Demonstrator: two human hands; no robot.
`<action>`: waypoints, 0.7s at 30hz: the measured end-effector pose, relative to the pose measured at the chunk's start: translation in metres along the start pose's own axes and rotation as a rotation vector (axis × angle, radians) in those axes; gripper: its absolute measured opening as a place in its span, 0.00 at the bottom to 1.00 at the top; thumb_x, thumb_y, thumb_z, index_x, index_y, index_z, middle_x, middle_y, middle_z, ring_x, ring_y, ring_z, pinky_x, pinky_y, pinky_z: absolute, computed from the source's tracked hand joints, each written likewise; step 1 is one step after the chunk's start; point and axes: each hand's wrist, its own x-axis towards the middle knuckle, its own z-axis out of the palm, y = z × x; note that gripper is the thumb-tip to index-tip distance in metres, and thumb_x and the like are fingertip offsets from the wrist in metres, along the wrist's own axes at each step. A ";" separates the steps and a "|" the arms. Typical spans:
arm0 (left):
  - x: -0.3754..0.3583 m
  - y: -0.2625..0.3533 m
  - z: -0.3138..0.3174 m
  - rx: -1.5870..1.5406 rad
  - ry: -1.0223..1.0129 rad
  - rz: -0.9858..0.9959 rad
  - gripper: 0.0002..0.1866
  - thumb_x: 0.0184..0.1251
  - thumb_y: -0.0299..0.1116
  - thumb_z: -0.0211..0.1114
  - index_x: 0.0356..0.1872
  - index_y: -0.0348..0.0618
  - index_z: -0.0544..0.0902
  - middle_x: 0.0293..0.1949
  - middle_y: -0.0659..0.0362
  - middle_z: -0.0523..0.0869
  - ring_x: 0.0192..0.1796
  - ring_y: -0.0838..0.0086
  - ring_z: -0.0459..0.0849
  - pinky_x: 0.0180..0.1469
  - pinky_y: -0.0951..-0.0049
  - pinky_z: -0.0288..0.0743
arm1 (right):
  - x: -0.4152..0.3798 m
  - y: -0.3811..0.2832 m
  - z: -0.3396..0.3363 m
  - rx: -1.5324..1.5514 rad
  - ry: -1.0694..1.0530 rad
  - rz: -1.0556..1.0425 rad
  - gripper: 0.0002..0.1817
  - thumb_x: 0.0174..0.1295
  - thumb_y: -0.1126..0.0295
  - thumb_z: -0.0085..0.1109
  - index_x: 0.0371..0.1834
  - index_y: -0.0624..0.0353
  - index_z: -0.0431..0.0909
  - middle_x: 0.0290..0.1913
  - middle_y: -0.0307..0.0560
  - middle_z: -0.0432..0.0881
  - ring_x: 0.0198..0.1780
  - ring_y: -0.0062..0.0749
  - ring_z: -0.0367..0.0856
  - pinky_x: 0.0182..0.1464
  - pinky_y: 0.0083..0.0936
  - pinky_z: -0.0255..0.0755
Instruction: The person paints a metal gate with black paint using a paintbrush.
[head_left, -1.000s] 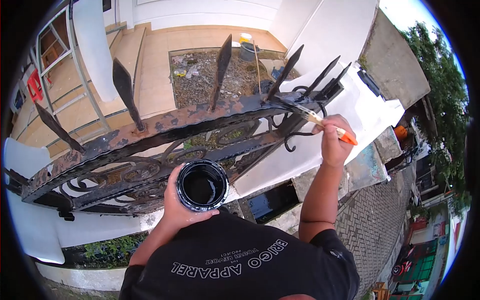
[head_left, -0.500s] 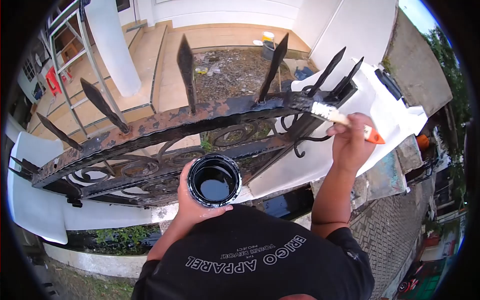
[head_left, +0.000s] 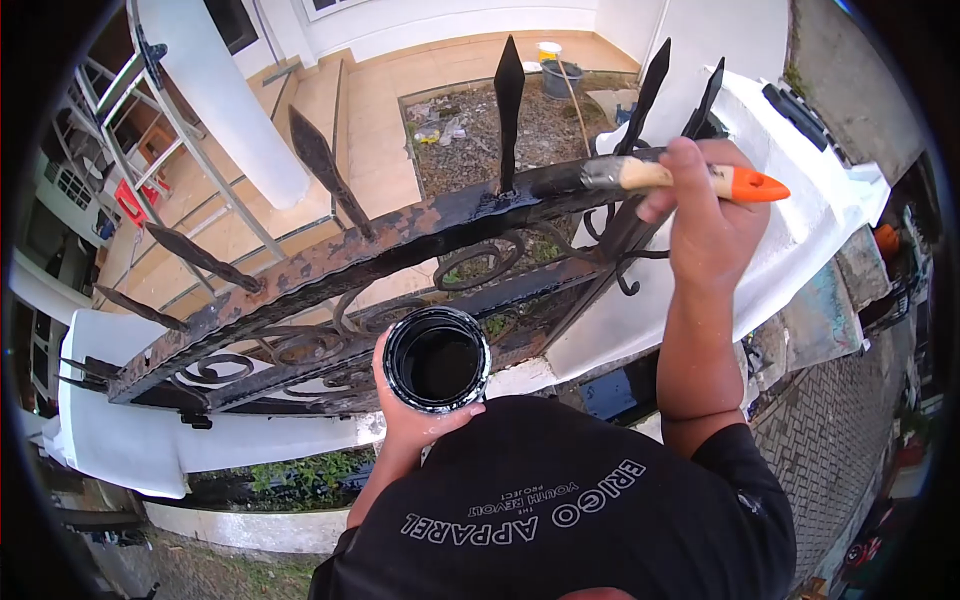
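My left hand [head_left: 405, 415] is wrapped round a can of black paint [head_left: 437, 402], held upright in front of my chest with its open top facing me. In my right hand [head_left: 708, 215] is a paintbrush [head_left: 645, 175] with a pale wooden handle and orange end. Its bristles lie against the top rail of an iron fence [head_left: 400, 225], between two spikes. Toward the right the rail is wet, glossy black; toward the left it shows rusty, flaking old paint. A black spike [head_left: 509, 110] stands just left of the brush.
A white wall pillar [head_left: 770, 220] adjoins the fence's right end. Behind the fence are a metal ladder [head_left: 170, 140], a round white column [head_left: 225, 110], and a dark bucket [head_left: 561, 78]. Green plants [head_left: 295, 480] grow below, and brick paving [head_left: 830, 420] lies at the right.
My right hand has changed its hold and the brush has swung level, its bristles now along the rail. The view has shifted, so the fence appears further right. My left hand still holds the can.
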 end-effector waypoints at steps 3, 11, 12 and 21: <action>0.004 0.004 -0.007 -0.080 -0.003 -0.042 0.67 0.29 0.39 0.89 0.72 0.39 0.50 0.64 0.46 0.71 0.66 0.58 0.74 0.70 0.57 0.65 | -0.011 -0.002 0.019 -0.079 -0.025 -0.023 0.10 0.59 0.71 0.72 0.26 0.62 0.79 0.21 0.40 0.81 0.18 0.16 0.75 0.21 0.13 0.66; 0.009 0.000 -0.046 -0.083 -0.135 -0.025 0.67 0.29 0.38 0.89 0.72 0.39 0.50 0.63 0.46 0.72 0.66 0.59 0.74 0.70 0.57 0.65 | -0.034 -0.014 0.021 -0.161 0.118 -0.153 0.09 0.59 0.73 0.70 0.30 0.63 0.79 0.22 0.43 0.82 0.20 0.19 0.77 0.23 0.16 0.70; 0.011 0.000 -0.050 -0.075 -0.155 -0.029 0.67 0.29 0.37 0.89 0.72 0.39 0.50 0.63 0.46 0.73 0.66 0.59 0.74 0.70 0.57 0.65 | -0.034 -0.009 0.029 -0.119 0.207 -0.135 0.08 0.62 0.73 0.67 0.31 0.64 0.78 0.20 0.44 0.81 0.19 0.23 0.78 0.24 0.18 0.71; 0.017 -0.007 -0.084 -0.173 -0.291 -0.088 0.69 0.28 0.41 0.89 0.72 0.38 0.50 0.65 0.47 0.70 0.68 0.58 0.71 0.71 0.57 0.62 | -0.089 -0.025 0.035 -0.289 0.265 -0.244 0.10 0.58 0.71 0.71 0.27 0.63 0.79 0.23 0.41 0.82 0.22 0.23 0.80 0.28 0.18 0.73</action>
